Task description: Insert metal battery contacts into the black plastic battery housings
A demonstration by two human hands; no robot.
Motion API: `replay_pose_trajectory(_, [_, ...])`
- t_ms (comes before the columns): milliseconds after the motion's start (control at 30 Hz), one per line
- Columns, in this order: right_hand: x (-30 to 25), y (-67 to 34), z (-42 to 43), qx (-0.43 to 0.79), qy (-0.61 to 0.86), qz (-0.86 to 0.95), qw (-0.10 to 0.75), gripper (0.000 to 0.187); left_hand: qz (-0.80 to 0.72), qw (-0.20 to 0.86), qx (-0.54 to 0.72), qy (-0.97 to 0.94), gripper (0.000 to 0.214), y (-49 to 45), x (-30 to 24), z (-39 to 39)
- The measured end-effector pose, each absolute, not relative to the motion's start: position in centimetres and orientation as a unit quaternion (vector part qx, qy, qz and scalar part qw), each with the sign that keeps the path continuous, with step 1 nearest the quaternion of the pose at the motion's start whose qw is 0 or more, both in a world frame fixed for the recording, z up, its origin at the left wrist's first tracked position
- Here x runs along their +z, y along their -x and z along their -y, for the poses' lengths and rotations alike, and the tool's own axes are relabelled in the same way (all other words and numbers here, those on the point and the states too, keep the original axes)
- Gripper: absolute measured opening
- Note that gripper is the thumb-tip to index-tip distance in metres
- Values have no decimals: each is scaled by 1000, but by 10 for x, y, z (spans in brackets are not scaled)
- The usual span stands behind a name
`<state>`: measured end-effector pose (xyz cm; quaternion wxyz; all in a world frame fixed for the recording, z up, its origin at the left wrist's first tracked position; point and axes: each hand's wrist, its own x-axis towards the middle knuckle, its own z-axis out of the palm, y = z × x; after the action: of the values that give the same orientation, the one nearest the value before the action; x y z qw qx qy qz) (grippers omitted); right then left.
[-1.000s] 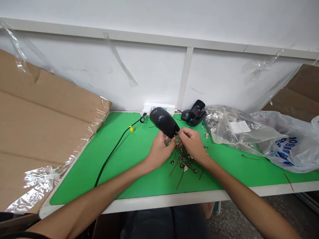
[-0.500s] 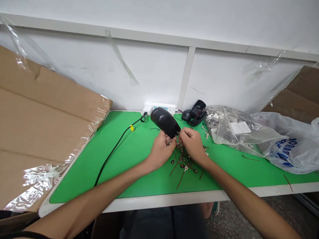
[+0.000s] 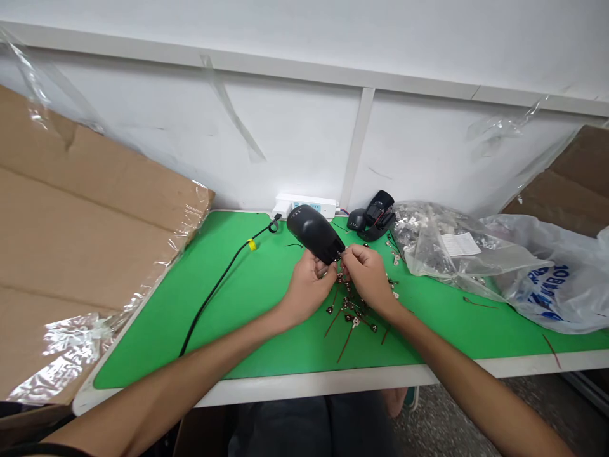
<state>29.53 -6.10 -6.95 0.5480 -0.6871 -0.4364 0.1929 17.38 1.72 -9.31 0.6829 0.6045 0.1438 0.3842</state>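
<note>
A rounded black plastic housing (image 3: 314,233) with a row of small marks near its far end is tilted above the green mat (image 3: 242,285). My left hand (image 3: 308,279) grips its near end from below. The fingers of my right hand (image 3: 365,270) are pinched together at the housing's open end, by a small metallic bit; what they hold is too small to make out. Under and between my hands lies a pile of small metal parts with thin reddish-brown wires (image 3: 354,308).
Several black housing parts (image 3: 375,216) sit at the back by a white power strip (image 3: 309,204). A black cable (image 3: 214,285) crosses the left side. Clear bags (image 3: 442,241) of parts and a white printed bag (image 3: 556,279) lie right. Cardboard (image 3: 95,241) leans at left.
Almost nothing differs. Both hands stay at the housing's near end, with only a very slight shift in the view.
</note>
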Motion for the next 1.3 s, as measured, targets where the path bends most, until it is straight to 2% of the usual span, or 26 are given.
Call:
replay_pose_trajectory(133, [-68, -302, 62, 177, 702, 463, 511, 31, -169, 680, 378, -605, 39, -174, -92, -24])
replay_pose_trajectory(267, [-62, -314, 66, 102, 701, 556, 434, 11, -167, 680, 364, -614, 45, -174, -90, -31])
replay_pose_trajectory(400, [-58, -324, 70, 42, 697, 635, 329, 6, -149, 689, 346, -619, 47, -174, -89, -34])
replay_pose_trajectory(500, [-59, -327, 70, 30, 701, 648, 297, 4, -129, 701, 333, -617, 51, -175, -90, -34])
replay_pose_trajectory(933, [-54, -324, 72, 26, 699, 655, 286, 20, -124, 726, 294, -609, 55, -171, -82, -33])
replay_pose_trajectory(1067, [-53, -323, 71, 84, 684, 650, 319, 17, -142, 725, 301, -602, 56, -170, -79, -31])
replay_pose_trajectory(1200, [-52, -322, 70, 147, 656, 653, 350, 6, -156, 722, 316, -595, 48, -168, -78, -27])
replay_pose_trajectory(1300, [-49, -320, 71, 168, 651, 652, 351, 6, -175, 730, 309, -584, 43, -167, -78, -25])
